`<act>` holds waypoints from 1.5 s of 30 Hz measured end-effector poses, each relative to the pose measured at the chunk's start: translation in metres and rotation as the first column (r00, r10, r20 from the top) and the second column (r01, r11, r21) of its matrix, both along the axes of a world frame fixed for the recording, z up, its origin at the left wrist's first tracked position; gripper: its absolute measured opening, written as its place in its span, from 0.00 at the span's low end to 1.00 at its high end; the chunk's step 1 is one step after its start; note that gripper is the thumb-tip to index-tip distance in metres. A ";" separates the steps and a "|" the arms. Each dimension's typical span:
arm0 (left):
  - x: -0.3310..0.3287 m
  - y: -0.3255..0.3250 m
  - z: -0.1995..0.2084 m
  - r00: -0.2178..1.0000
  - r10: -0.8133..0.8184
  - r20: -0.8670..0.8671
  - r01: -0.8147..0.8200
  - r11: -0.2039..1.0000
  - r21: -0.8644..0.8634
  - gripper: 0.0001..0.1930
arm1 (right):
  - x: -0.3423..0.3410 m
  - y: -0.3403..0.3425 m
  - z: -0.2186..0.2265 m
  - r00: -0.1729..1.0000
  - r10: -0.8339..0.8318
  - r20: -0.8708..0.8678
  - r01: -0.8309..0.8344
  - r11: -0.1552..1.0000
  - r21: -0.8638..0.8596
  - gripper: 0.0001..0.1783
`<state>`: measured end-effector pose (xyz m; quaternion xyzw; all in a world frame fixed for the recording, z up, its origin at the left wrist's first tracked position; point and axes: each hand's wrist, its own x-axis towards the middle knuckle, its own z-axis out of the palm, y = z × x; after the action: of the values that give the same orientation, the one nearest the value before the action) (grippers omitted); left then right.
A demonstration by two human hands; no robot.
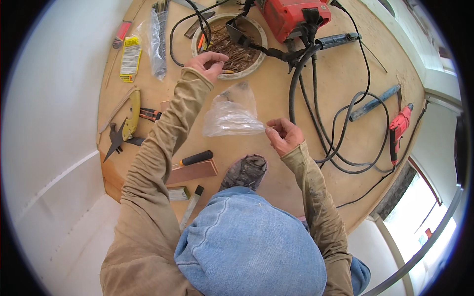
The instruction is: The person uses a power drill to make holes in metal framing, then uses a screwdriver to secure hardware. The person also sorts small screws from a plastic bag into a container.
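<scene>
My right hand (285, 136) pinches the corner of a clear plastic bag (232, 118) between thumb and fingers. The bag hangs crumpled in front of me, its upper part spread out to the left. My left hand (207, 65) is held closed at the near left rim of a round, pale-rimmed tub (194, 48). Whatever its fingertips hold, if anything, is too small to make out. Inside the tub lies a heap of brownish nails or screws (239, 55), with a few orange and yellow bits among them.
A red machine (291, 19) with black cables stands behind the tub. At right lie a red power drill (401, 126) and a blue-grey tube (375, 102). Left are a yellow-handled tool (132, 116), bagged rods (159, 42) and a yellow packet (131, 58). A black-handled tool (196, 158) rests near my knee.
</scene>
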<state>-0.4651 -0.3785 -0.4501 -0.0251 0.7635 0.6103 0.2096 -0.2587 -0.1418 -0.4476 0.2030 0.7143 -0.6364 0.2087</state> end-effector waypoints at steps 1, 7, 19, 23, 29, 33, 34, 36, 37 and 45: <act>-0.005 0.002 -0.002 0.971 -0.127 -0.204 0.083 0.974 -0.211 0.10 | 0.001 0.002 0.002 1.000 0.001 -0.006 -0.001 1.000 -0.014 0.16; -0.013 0.022 -0.008 0.635 -0.515 -0.575 0.164 0.818 -0.552 0.08 | -0.001 0.000 0.007 1.000 -0.008 0.013 0.008 1.000 -0.010 0.16; -0.029 0.029 -0.007 0.478 -0.740 -0.473 0.320 0.648 -0.691 0.06 | 0.000 0.001 0.002 1.000 -0.019 0.024 0.020 1.000 -0.024 0.16; -0.023 0.029 0.003 0.785 -0.426 -0.449 0.200 0.861 -0.468 0.07 | 0.000 0.003 0.005 0.999 -0.030 0.018 0.031 0.999 -0.039 0.15; -0.021 0.030 -0.009 0.606 -0.527 -0.596 0.245 0.837 -0.490 0.06 | -0.001 0.003 0.007 0.999 -0.031 0.028 0.032 0.999 -0.030 0.15; -0.035 0.033 -0.017 0.554 -0.708 -0.438 0.356 0.677 -0.645 0.08 | -0.001 0.004 0.008 0.999 -0.030 0.030 0.030 0.999 -0.027 0.15; -0.036 0.034 -0.017 0.543 -0.701 -0.463 0.349 0.690 -0.634 0.08 | -0.001 0.005 0.010 0.999 -0.027 0.034 0.028 0.999 -0.016 0.15; -0.038 0.032 -0.017 0.529 -0.694 -0.488 0.345 0.701 -0.624 0.08 | -0.001 0.006 0.011 0.999 -0.027 0.038 0.028 1.000 -0.005 0.15; -0.039 0.030 -0.016 0.530 -0.716 -0.454 0.374 0.678 -0.632 0.10 | 0.000 0.007 0.010 0.999 -0.014 0.033 0.013 1.000 0.012 0.15; -0.027 0.000 -0.006 0.799 -0.385 -0.462 0.250 0.911 -0.328 0.08 | 0.005 0.008 0.004 0.996 -0.069 0.061 0.071 0.997 -0.038 0.12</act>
<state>-0.4917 -0.3784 -0.4560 0.2425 0.8553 0.4485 0.0921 -0.2532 -0.1343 -0.4431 0.2425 0.6872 -0.6513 0.2115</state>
